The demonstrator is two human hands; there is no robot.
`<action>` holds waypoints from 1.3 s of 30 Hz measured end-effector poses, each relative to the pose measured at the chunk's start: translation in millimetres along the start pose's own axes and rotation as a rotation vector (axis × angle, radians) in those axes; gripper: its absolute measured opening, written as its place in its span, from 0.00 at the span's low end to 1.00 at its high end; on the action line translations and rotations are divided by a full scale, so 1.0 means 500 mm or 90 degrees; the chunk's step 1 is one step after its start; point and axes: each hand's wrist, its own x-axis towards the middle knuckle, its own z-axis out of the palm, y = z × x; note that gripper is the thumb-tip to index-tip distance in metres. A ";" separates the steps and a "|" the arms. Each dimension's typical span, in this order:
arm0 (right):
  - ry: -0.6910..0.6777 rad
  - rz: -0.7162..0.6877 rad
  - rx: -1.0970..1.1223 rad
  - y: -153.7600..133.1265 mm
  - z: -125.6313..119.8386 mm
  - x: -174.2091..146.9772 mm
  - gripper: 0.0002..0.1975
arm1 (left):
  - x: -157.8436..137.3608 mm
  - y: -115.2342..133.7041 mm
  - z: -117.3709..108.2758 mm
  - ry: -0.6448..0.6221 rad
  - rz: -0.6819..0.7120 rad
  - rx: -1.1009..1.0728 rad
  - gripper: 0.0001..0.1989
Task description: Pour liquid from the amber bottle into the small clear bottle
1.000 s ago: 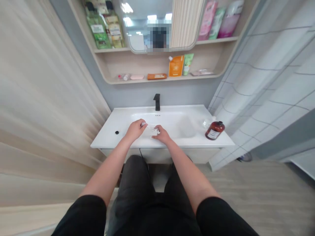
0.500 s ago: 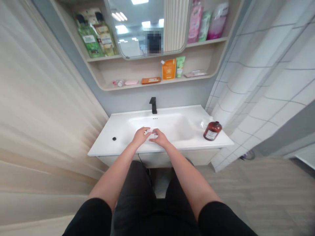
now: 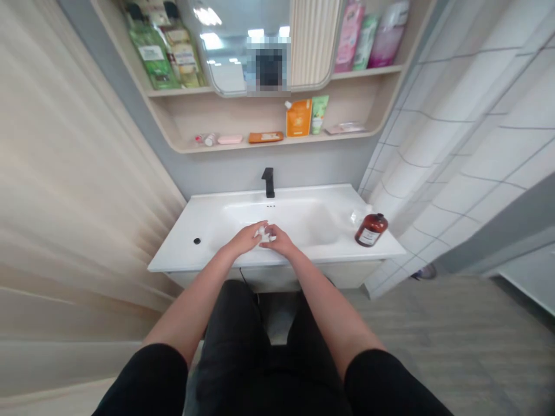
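Observation:
Over the front of the white basin, my left hand (image 3: pixel 247 239) and my right hand (image 3: pixel 280 240) meet with their fingertips close together. Between them is a small white object (image 3: pixel 265 236), possibly plastic; the fingers cover part of it and its kind cannot be made out. The fingers of both hands are curled in around it. Off to the right on the counter stands a brown bottle (image 3: pixel 371 230) with a pale label and no pump on its dark neck. Just behind it is a clear plastic item (image 3: pixel 358 217) with a white top.
The black faucet (image 3: pixel 269 184) rises behind the basin (image 3: pixel 312 222). A black round fitting (image 3: pixel 197 241) sits on the counter's left. Above, a shelf (image 3: pixel 243 148) holds an orange pouch (image 3: pixel 299 118), a green tube (image 3: pixel 319 114) and small items. A curtain (image 3: pixel 87 190) hangs at left.
My left hand has moved slightly, its fingers now stretched further over the white object, which shows more between the hands. The view has shifted a little; the bottle stays in place.

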 end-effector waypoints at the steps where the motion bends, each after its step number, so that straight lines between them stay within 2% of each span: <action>1: -0.001 -0.003 0.005 0.001 0.000 0.000 0.32 | -0.001 0.002 -0.003 0.002 0.001 0.008 0.30; 8: 0.003 -0.003 -0.005 0.007 0.001 0.000 0.33 | -0.002 0.005 -0.015 0.008 0.018 0.029 0.26; 23: -0.008 -0.024 0.028 0.022 0.005 0.002 0.34 | 0.002 0.023 -0.038 -0.054 0.010 0.131 0.26; 32: 0.005 -0.037 0.025 0.016 0.004 0.001 0.33 | -0.005 0.031 -0.028 -0.051 0.010 0.130 0.29; 39: 0.000 -0.014 0.031 0.012 0.004 0.000 0.34 | -0.001 0.025 -0.031 -0.059 0.012 0.115 0.27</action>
